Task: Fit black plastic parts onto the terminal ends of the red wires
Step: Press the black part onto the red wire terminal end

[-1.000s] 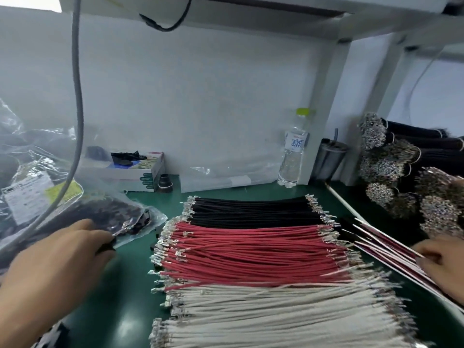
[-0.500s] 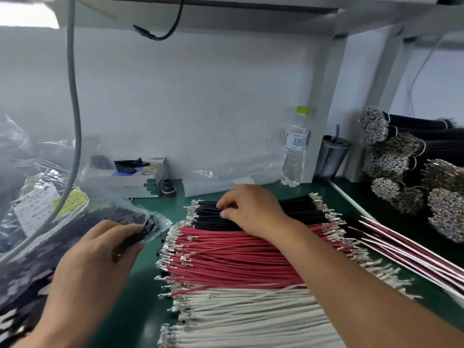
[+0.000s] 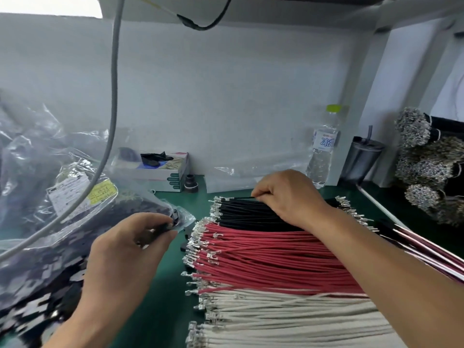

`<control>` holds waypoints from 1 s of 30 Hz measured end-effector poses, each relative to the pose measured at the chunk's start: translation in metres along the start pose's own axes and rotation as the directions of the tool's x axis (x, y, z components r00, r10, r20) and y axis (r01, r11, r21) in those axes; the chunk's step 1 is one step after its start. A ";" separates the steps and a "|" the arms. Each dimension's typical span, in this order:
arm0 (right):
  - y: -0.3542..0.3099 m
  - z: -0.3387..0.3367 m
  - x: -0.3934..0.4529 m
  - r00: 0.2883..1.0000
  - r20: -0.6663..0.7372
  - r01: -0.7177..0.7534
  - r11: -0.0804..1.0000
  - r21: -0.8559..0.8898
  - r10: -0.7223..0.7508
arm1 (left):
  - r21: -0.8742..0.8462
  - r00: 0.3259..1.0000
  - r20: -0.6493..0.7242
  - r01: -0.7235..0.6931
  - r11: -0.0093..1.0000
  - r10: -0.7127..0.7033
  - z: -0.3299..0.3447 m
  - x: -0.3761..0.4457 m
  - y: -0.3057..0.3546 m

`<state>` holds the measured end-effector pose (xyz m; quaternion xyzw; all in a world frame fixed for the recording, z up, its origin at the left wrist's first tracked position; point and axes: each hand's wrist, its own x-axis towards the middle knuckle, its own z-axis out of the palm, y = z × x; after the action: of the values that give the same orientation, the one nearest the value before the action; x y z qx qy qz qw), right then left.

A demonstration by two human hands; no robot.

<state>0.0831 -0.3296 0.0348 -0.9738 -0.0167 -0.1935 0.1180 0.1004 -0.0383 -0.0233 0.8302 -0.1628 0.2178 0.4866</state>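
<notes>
Two hands are at work, and the right one is what has changed: a second ago it lay at the right edge of the green bench [image 3: 160, 305] by the finished leads, and now the right hand [image 3: 286, 197] is across the wire stack, its fingertips pinching a single strand at the far edge of the black wires [image 3: 251, 212]. The left hand [image 3: 133, 247] has moved less — it holds a black plastic part [image 3: 173, 218] between thumb and fingers at the mouth of the clear bag [image 3: 50, 222] on the left side of the bench, much where it was half a second ago.

For the task, that reads as a part already picked and a wire being drawn to meet it; yet the strand taken looks black, not red, so the red step seems not yet begun.

Counted: three bands of wire lie side by side across the bench — black farthest, red wires [image 3: 276, 254] in the middle, white wires [image 3: 288, 320] nearest — each far too many to number. The red wires lie untouched, their metal terminal ends [image 3: 198, 244] pointing left toward the bag. One water bottle [image 3: 322, 151], one dark cup [image 3: 361, 159] and one small box [image 3: 163, 172] stand along the back edge; several bundles [image 3: 426, 167] are stacked at the right.
</notes>
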 end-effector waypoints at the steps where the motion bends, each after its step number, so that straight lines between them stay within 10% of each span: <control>1: 0.000 -0.004 0.001 0.999 -0.030 0.011 1.000 -0.006 -0.011 | -0.049 1.000 0.001 0.020 0.999 -0.020 0.001 0.001 -0.001; 11: -0.026 -0.029 -0.029 0.861 -0.293 0.333 0.897 -0.291 -0.415 | -0.605 0.977 0.153 0.213 0.767 -0.151 -0.001 -0.004 0.023; 19: -0.058 0.000 -0.088 0.867 -0.449 0.315 0.936 0.155 -0.217 | -0.643 0.940 0.324 0.302 0.704 -0.108 0.000 -0.016 0.042; 30: -0.060 0.009 -0.093 0.904 -0.384 0.293 0.926 0.237 -0.187 | -0.632 0.912 0.394 0.358 0.688 -0.112 0.001 -0.019 0.048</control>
<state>-0.0042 -0.2677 0.0043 -0.8854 -0.1443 -0.3741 0.2352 0.0610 -0.0611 0.0014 0.6258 -0.2006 -0.0637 0.7511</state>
